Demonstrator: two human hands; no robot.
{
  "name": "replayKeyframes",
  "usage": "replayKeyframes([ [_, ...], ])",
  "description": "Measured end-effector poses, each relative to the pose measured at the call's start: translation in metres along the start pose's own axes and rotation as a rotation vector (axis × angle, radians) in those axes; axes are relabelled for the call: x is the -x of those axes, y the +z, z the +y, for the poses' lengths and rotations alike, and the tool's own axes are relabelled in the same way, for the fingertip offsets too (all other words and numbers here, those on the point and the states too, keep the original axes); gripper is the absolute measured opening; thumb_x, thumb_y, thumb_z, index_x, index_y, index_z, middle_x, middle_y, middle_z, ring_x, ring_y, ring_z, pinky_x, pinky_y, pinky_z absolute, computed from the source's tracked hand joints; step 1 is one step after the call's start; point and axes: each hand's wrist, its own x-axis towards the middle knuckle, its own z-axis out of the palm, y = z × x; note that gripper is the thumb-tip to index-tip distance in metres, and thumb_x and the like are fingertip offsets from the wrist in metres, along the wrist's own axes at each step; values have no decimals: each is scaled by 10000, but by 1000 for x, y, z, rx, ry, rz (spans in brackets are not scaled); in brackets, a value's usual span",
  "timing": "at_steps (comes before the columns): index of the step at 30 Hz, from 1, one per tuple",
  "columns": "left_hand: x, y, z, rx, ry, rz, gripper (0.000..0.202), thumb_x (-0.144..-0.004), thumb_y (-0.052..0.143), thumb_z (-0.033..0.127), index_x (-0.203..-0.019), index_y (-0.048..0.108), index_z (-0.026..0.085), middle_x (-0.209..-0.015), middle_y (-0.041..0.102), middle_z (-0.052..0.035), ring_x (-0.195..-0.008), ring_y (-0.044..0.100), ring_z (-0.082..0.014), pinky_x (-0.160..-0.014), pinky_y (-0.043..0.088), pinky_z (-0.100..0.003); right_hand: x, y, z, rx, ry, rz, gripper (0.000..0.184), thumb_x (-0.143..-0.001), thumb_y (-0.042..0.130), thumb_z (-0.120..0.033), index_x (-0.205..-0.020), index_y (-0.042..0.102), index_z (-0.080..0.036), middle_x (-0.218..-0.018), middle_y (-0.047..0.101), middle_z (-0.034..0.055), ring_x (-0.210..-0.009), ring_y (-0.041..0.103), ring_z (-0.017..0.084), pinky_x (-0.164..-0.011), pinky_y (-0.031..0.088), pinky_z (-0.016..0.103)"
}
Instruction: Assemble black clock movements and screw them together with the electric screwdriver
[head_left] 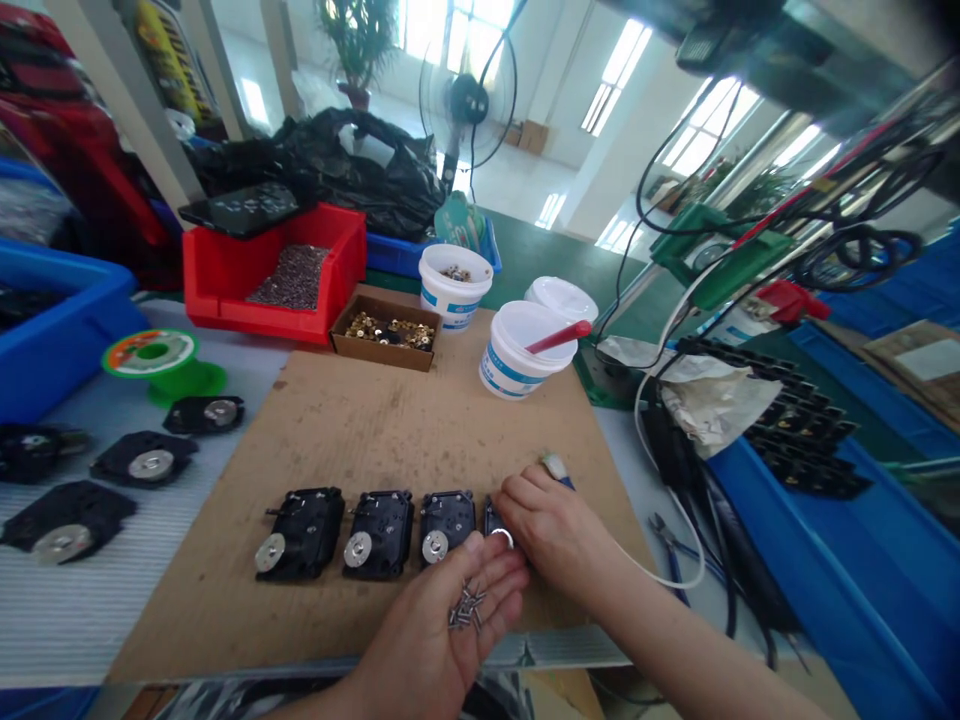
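My open left hand (442,610) cups small screws (466,606) while my right hand (547,530) grips a corded tool (561,474) beside a black assembly (491,520).

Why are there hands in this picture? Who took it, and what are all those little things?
A person wore this camera on their head, so you see what they see, looking down at their own two hands.

Their left hand is open, palm up, with a little pile of tiny screws on it. Their right hand is curled right next to a flat black part, partly covering it.

Three more black parts sit in a row on a big brown cardboard sheet. Each one has a round silver disc.

Further back are a small box of gold-coloured bits, a white tub with a red stick in it, and a red bin.
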Motion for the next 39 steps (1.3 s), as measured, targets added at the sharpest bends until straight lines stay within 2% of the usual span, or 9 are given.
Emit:
replayKeyframes([
  [4, -1, 0, 3, 8, -17, -21, 441, -988, 394, 276, -1256, 515, -52, -1255, 640, -262, -1121, 650, -274, -1017, 455, -361, 3, -3, 0, 15, 76, 48, 96, -845, 660, -87, -790, 666, -165, -772, 610, 47, -763, 537, 210, -699, 456, 322],
  [9, 1, -2, 1, 68, -3, -91, 412, -991, 394, 270, -1197, 576, -36, -1165, 690, -222, -1036, 671, -234, -948, 487, -326, 23, -17, -27, -120, 193, 220, 203, -956, 484, -136, -1080, 645, -124, -948, 653, 107, -866, 589, 222, -780, 501, 347],
  [13, 8, 0, -3, 49, 37, -43, 351, -996, 404, 235, -1024, 699, 46, -1008, 742, -129, -820, 669, -140, -763, 517, -246, 31, -28, -59, -447, 172, 341, 211, -985, 459, -199, -938, 664, -189, -848, 670, 46, -722, 592, 176, -643, 502, 284],
  [16, 10, -2, -7, 67, 1, -28, 358, -997, 401, 214, -973, 733, 82, -1008, 740, -102, -789, 649, -123, -722, 506, -231, 33, -26, -71, -448, 178, 325, 213, -973, 458, -171, -924, 665, -173, -828, 681, 50, -712, 602, 183, -635, 510, 285],
  [20, 9, -15, -14, 106, -42, -150, 274, -964, 495, 234, -1010, 741, 121, -1086, 727, -81, -885, 643, -131, -780, 497, -226, 38, -23, -77, -417, 208, 272, 188, -941, 475, -133, -966, 657, -173, -854, 677, 57, -738, 614, 197, -648, 516, 295],
  [23, 6, -19, -16, 117, -29, -238, 253, -944, 529, 248, -1004, 741, 125, -1081, 736, -82, -986, 646, -169, -840, 494, -246, 38, -27, -72, -536, 239, 243, 169, -915, 500, -121, -939, 649, -196, -854, 652, 40, -748, 610, 171, -646, 499, 262],
  [27, 1, -13, -9, 134, -10, -186, 360, -985, 393, 244, -1111, 672, 55, -1146, 722, -157, -1107, 642, -241, -974, 468, -339, 34, -27, -40, -688, 401, 248, 142, -874, 540, -151, -771, 627, -194, -743, 611, 10, -681, 602, 138, -596, 471, 223],
  [32, -1, -5, -2, 121, -18, -117, 439, -985, 367, 262, -1315, 482, -4, -1351, 587, -228, -1187, 602, -262, -1054, 411, -372, 28, -10, 3, -494, 512, 277, 137, -877, 546, -174, -772, 634, -183, -732, 610, 20, -626, 598, 148, -581, 476, 247],
  [39, -3, -4, -3, 117, -55, -121, 453, -982, 350, 251, -1334, 452, -16, -1404, 532, -245, -1245, 562, -276, -1067, 400, -362, 25, 1, -2, -266, 439, 198, 183, -932, 471, -163, -865, 640, -177, -841, 633, 52, -727, 627, 183, -657, 466, 281],
])
